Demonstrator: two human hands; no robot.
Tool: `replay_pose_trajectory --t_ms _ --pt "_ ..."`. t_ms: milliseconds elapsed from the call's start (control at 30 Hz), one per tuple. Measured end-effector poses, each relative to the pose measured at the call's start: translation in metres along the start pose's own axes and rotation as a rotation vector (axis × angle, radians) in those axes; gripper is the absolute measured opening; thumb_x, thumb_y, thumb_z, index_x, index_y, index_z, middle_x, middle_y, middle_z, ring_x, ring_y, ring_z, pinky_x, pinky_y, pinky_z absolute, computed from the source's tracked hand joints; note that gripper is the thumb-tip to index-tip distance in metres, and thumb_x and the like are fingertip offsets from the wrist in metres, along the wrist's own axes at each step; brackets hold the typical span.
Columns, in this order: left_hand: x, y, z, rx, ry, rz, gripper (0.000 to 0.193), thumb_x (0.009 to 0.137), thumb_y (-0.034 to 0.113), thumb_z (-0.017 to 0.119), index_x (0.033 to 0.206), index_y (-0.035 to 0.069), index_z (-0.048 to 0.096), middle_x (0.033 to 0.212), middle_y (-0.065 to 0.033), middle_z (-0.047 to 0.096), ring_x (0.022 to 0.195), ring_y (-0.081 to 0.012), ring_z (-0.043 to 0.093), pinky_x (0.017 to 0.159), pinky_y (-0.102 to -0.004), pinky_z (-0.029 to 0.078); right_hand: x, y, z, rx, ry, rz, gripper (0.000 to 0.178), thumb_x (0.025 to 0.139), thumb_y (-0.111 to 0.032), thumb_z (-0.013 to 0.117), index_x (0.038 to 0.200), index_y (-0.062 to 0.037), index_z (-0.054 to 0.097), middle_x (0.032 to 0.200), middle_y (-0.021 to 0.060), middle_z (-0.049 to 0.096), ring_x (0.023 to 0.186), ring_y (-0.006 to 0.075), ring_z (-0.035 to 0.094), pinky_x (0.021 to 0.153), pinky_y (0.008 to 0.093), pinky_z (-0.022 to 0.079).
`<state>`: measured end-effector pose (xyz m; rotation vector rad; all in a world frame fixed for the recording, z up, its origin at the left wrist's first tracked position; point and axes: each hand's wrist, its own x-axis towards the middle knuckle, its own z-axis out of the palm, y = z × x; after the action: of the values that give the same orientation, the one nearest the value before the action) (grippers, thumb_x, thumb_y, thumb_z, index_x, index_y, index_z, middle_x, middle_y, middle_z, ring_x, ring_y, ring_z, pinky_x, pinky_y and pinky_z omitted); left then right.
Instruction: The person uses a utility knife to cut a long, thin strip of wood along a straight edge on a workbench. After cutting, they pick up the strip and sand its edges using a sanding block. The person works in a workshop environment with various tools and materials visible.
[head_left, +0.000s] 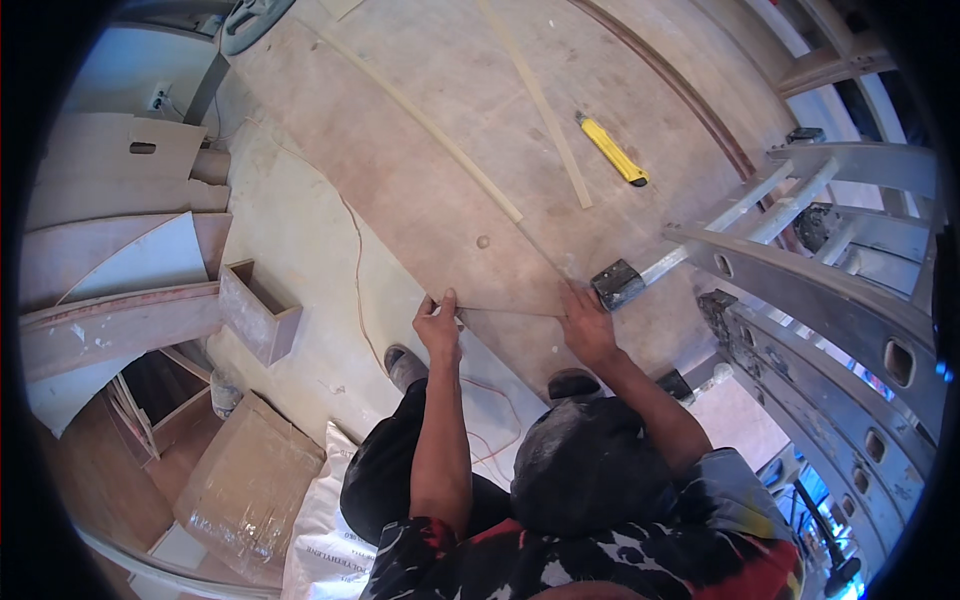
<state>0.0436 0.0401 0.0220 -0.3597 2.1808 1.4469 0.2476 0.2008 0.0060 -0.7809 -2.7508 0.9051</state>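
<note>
A long, thin brown plywood sheet point(400, 200) lies in front of me, its near edge running between my two hands. My left hand point(437, 325) grips the near left corner, thumb on top and fingers closed around the edge. At the near right corner, my right hand point(588, 325) is closed on the same edge, its fingertips partly hidden. A small round mark shows on the sheet near that edge. Farther off, a yellow utility knife point(613, 150) rests on the board surface. Two narrow pale wood strips point(430, 125) point(545, 105) lie lengthwise beyond my hands.
A paint-spotted metal ladder point(800, 240) stands close at right, a black foot point(618, 285) beside my right hand. An orange cord point(357, 240) snakes across the floor at left. Nearby are an open wooden box point(262, 310), a cardboard box point(245, 480) and a white sack point(325, 540).
</note>
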Motion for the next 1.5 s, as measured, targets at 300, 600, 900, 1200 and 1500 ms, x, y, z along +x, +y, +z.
replay_pose_trajectory --t_ms 300,600,900,1200,1500 --pt "0.0 0.0 -0.002 0.02 -0.005 0.0 0.035 0.088 0.022 0.075 0.114 -0.001 0.067 0.092 -0.0061 0.068 0.068 -0.0126 0.063 0.046 -0.0264 0.046 0.001 -0.002 -0.001 0.005 -0.018 0.011 0.064 0.073 -0.005 0.074 0.132 0.0029 0.052 0.126 0.0212 0.058 0.116 0.0375 0.055 0.102 0.0436 0.045" --pt "-0.001 0.001 0.0 0.032 0.015 -0.003 0.037 0.089 0.02 0.074 0.118 0.0 0.067 0.093 -0.0066 0.069 0.067 -0.0126 0.063 0.045 -0.0264 0.045 0.002 -0.004 -0.005 0.004 -0.038 0.018 0.065 0.073 -0.003 0.072 0.134 0.0029 0.05 0.126 0.0212 0.057 0.116 0.0383 0.053 0.103 0.0442 0.044" --pt "-0.006 0.002 0.003 0.089 0.043 0.075 0.032 0.089 0.02 0.074 0.112 -0.002 0.069 0.086 -0.0082 0.069 0.065 -0.0105 0.06 0.049 -0.0269 0.046 0.003 -0.006 -0.008 0.017 -0.068 0.054 0.061 0.076 -0.005 0.072 0.133 0.0012 0.051 0.129 0.0221 0.056 0.119 0.0395 0.052 0.104 0.044 0.043" --pt "0.01 -0.022 -0.002 0.236 0.096 0.137 0.04 0.084 0.022 0.077 0.109 -0.007 0.068 0.097 -0.0176 0.071 0.088 -0.0249 0.066 0.08 -0.0373 0.052 0.008 -0.013 -0.013 0.011 -0.119 0.098 0.059 0.078 -0.006 0.071 0.133 0.0013 0.051 0.128 0.0218 0.056 0.12 0.0397 0.052 0.105 0.0447 0.042" --pt "0.013 0.01 -0.026 0.236 0.321 0.094 0.059 0.081 0.018 0.078 0.131 -0.003 0.057 0.118 -0.0197 0.061 0.091 -0.0271 0.065 0.077 -0.0356 0.052 0.069 -0.038 -0.052 0.027 -0.017 0.123 0.057 0.081 -0.009 0.068 0.133 0.0043 0.049 0.133 0.0263 0.052 0.128 0.0415 0.044 0.107 0.0468 0.039"
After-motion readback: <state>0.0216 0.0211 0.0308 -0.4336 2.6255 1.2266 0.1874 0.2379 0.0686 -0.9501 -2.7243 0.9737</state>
